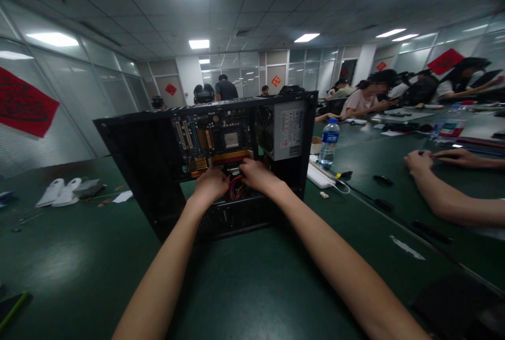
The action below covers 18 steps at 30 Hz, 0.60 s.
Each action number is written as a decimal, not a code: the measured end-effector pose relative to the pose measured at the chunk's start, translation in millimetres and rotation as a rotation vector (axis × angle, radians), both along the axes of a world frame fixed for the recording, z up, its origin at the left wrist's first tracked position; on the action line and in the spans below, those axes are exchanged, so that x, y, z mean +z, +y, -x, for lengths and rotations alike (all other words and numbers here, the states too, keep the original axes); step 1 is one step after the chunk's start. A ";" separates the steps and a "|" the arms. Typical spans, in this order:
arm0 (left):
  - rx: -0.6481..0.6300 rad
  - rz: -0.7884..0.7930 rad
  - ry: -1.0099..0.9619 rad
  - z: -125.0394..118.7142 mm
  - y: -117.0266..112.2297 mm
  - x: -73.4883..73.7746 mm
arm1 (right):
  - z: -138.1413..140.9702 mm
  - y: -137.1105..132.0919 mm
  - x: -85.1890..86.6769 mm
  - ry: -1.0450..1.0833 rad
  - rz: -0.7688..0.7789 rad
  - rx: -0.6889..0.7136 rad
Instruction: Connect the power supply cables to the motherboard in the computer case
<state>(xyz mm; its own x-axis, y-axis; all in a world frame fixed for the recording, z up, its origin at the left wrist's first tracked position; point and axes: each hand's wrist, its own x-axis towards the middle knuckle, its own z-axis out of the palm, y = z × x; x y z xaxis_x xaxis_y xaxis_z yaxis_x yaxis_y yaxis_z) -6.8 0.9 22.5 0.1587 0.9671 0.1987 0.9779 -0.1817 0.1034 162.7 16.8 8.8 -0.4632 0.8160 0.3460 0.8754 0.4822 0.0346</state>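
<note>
An open black computer case (pixel 130 158) stands in front of me on the green table. Inside it are a motherboard (pixel 215 137) and, at the upper right, a power supply (pixel 290 132). Both my hands reach into the case below the motherboard's memory slots (pixel 231 158). A bundle of red and dark cables (pixel 236 188) lies between them. My left hand (pixel 212 185) has its fingers curled closed at the bundle's left side. My right hand (pixel 256 176) pinches at its upper right. My own hands partly hide the fingertips and cable ends.
Right of the case stand a water bottle (pixel 329 142) and a white power strip (pixel 320 176) with a cable. Another person's hands (pixel 420 163) rest further right. White shoe-like objects (pixel 61 192) and a grey block (pixel 89 188) lie left. A green-edged object (pixel 13 311) is near the front left.
</note>
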 end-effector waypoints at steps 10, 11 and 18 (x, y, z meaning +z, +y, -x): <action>-0.045 0.031 -0.079 5.0 15.2 -4.7 | 4.0 -0.3 -0.6 0.017 -0.039 0.058; -0.062 0.029 -0.095 5.6 16.7 -5.9 | 4.3 -0.7 -0.1 0.014 -0.032 0.055; -0.082 0.025 -0.210 8.1 25.1 -11.2 | 7.4 -0.6 4.4 -0.033 -0.073 0.063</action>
